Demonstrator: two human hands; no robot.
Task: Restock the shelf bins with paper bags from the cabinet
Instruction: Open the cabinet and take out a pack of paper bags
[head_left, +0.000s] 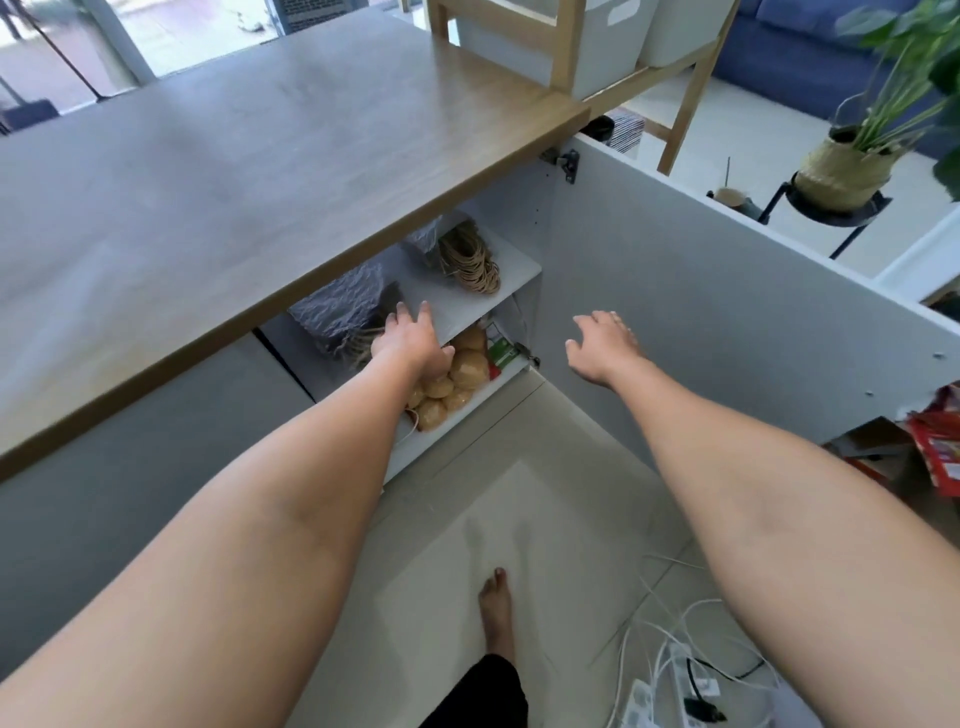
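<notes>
The cabinet under the wooden counter stands open, its white door (701, 291) swung out to the right. On its upper shelf (467, 301) lie a stack of paper bags with twine handles (470, 257) and a grey crinkled bundle (340, 306). My left hand (410, 338) reaches over the shelf's front edge beside the grey bundle, fingers straight, holding nothing. My right hand (600, 345) hovers in front of the open door with relaxed fingers, empty. White shelf bins (602, 47) sit in a wooden rack on the counter's far end.
The lower shelf holds round tan packets (452, 384) and a green-and-white carton (501, 353). My bare foot (496, 613) stands on the pale floor. Cables and power strips (680, 675) lie at lower right. A potted plant (852, 166) and red packaging (935, 447) are to the right.
</notes>
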